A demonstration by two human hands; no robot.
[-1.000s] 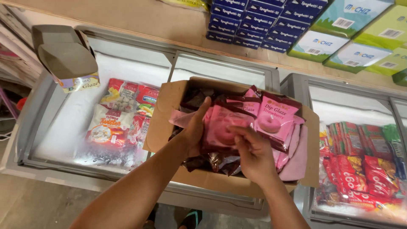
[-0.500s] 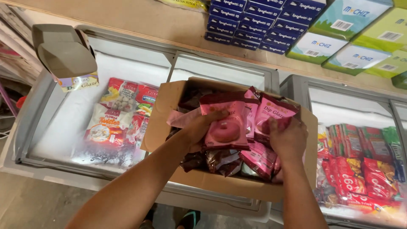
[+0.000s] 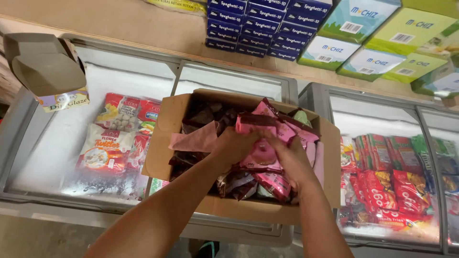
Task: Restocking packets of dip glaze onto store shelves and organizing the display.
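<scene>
I am seeing my left hand (image 3: 235,145) and right hand (image 3: 289,160) closing together on a bunch of pink packets (image 3: 262,152), both clamping it from either side just above the open cardboard box (image 3: 248,210). The bunch is standing roughly upright between the palms, equally near both. The wrappers are looking glossy, thin and crinkly; darker brown packets (image 3: 201,119) are lying loose beneath. The box is resting on the frosted glass lid of a chest freezer (image 3: 71,143) holding frozen food bags (image 3: 107,148).
</scene>
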